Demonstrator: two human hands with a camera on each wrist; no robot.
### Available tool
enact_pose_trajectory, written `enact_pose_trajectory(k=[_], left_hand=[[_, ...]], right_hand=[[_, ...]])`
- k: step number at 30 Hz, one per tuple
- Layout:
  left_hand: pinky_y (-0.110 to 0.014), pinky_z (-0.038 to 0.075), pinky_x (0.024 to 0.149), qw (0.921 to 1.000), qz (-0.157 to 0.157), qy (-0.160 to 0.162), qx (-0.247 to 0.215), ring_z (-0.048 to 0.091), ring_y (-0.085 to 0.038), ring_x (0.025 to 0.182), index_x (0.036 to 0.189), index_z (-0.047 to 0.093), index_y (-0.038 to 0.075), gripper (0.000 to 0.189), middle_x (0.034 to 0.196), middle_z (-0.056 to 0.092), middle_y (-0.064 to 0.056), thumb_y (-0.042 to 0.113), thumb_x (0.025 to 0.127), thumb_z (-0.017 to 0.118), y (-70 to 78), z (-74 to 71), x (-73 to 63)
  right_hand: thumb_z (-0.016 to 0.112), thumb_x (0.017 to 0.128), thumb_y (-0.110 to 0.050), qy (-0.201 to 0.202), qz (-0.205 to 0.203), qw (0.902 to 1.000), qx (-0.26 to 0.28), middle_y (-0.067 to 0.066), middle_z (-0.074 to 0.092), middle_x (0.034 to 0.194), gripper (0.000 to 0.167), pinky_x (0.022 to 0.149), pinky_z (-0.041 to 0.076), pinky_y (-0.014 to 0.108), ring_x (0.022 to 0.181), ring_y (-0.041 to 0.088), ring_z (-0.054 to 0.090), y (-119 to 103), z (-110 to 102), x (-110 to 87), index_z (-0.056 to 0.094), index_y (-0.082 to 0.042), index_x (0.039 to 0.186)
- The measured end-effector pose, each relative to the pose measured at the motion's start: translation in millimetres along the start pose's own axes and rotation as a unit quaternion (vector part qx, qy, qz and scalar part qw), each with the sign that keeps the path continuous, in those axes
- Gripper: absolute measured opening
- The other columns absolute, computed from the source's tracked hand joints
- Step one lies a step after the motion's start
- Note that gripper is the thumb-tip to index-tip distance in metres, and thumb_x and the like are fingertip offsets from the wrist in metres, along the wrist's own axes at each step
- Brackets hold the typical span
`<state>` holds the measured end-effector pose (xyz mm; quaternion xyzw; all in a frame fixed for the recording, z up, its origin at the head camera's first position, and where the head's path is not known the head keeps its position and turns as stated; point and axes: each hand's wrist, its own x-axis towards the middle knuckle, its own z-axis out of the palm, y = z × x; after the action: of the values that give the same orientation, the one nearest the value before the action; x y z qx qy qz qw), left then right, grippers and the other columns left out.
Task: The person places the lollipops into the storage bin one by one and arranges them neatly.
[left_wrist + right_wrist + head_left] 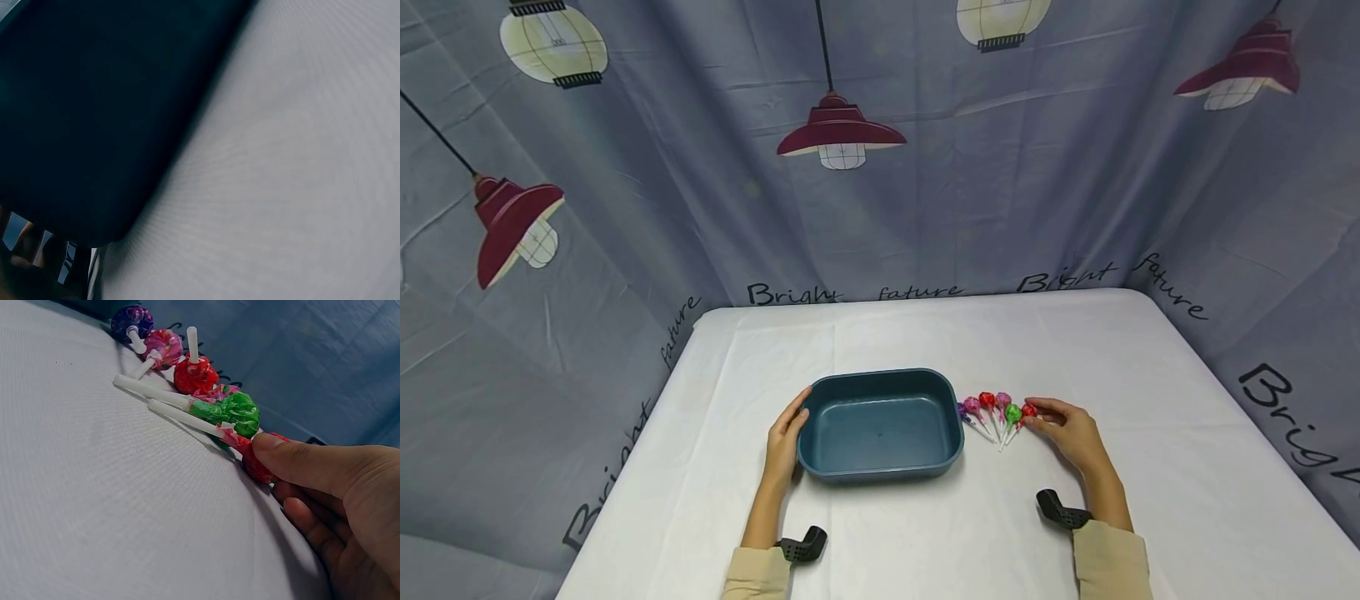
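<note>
A dark teal rectangular plastic basin (880, 475) stands on the white-covered table. My left hand (784, 437) rests along its left end, fingers extended against the rim; in the left wrist view its fingers (28, 244) show partly beside the dark wall. Right of the basin several wrapped lollipops lie fanned out, sticks toward me. At the right end, my right hand (1071, 429) pinches the head of a red lollipop (253, 464) between thumb and fingers. Beside it lies a green lollipop (240, 414), then another red one (195, 376), a pink one (164, 349) and a purple one (131, 322).
The white tablecloth (925, 542) spreads around the basin and lollipops. A grey-blue curtain (925, 208) with printed lamps and lettering hangs behind and at both sides of the table. Black wrist devices (805, 546) sit on both forearms.
</note>
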<state>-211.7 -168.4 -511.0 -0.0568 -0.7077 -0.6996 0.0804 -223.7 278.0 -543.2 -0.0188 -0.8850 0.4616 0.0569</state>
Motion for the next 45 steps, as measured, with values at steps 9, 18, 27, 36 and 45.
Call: enact_pose_trajectory(k=[9, 18, 27, 36, 45], left_hand=[[-0.027, 0.022, 0.107, 0.9999, 0.005, -0.012, 0.008, 0.029, -0.017, 0.133, 0.134, 0.048, 0.005, 0.038, 0.14, 0.043, -0.006, 0.012, 0.097, 0.045, 0.8, 0.0, 0.4], [-0.014, 0.022, 0.104, 0.9999, -0.004, -0.016, -0.002, 0.025, -0.015, 0.135, 0.134, 0.048, 0.005, 0.038, 0.141, 0.041, -0.005, 0.012, 0.097, 0.045, 0.5, -0.2, -0.1], [-0.014, 0.023, 0.103, 0.9998, -0.003, -0.018, 0.001, 0.025, -0.016, 0.135, 0.134, 0.047, 0.004, 0.038, 0.141, 0.04, -0.006, 0.011, 0.097, 0.045, 0.0, -0.4, 0.0], [-0.012, 0.023, 0.102, 0.9998, 0.0, -0.019, 0.007, 0.023, -0.02, 0.136, 0.135, 0.046, 0.004, 0.038, 0.142, 0.04, -0.007, 0.011, 0.098, 0.044, 0.1, -0.2, -0.2], [-0.016, 0.021, 0.105, 0.9998, -0.003, -0.018, 0.01, 0.025, -0.015, 0.135, 0.135, 0.047, 0.005, 0.038, 0.142, 0.04, -0.006, 0.013, 0.098, 0.045, 0.2, -0.2, 0.5]], right_hand=[[0.068, 0.084, -0.03, -0.001, -0.006, 1.0, -0.004, 0.015, 0.062, 0.108, 0.041, 0.083, 0.043, 0.046, 0.096, 0.029, 0.057, 2, -1, 0.0, 0.062, -0.006, 0.117], [0.067, 0.084, -0.034, -0.015, 0.007, 0.9998, -0.006, 0.015, 0.062, 0.11, 0.044, 0.088, 0.039, 0.05, 0.101, 0.031, 0.055, -1, -5, -2.4, 0.062, -0.007, 0.119], [0.068, 0.083, -0.036, -0.031, 0.014, 0.9994, 0.001, 0.014, 0.062, 0.112, 0.046, 0.088, 0.041, 0.047, 0.101, 0.026, 0.055, -2, -9, -4.8, 0.062, -0.007, 0.119], [0.068, 0.084, -0.033, -0.05, 0.01, 0.9983, 0.028, 0.014, 0.06, 0.117, 0.047, 0.093, 0.039, 0.047, 0.101, 0.01, 0.056, -2, -14, -7.1, 0.06, -0.006, 0.121], [0.067, 0.084, -0.032, -0.058, 0.003, 0.9978, 0.03, 0.014, 0.061, 0.118, 0.047, 0.092, 0.042, 0.04, 0.099, 0.006, 0.058, -2, -19, -9.4, 0.059, -0.004, 0.122]])
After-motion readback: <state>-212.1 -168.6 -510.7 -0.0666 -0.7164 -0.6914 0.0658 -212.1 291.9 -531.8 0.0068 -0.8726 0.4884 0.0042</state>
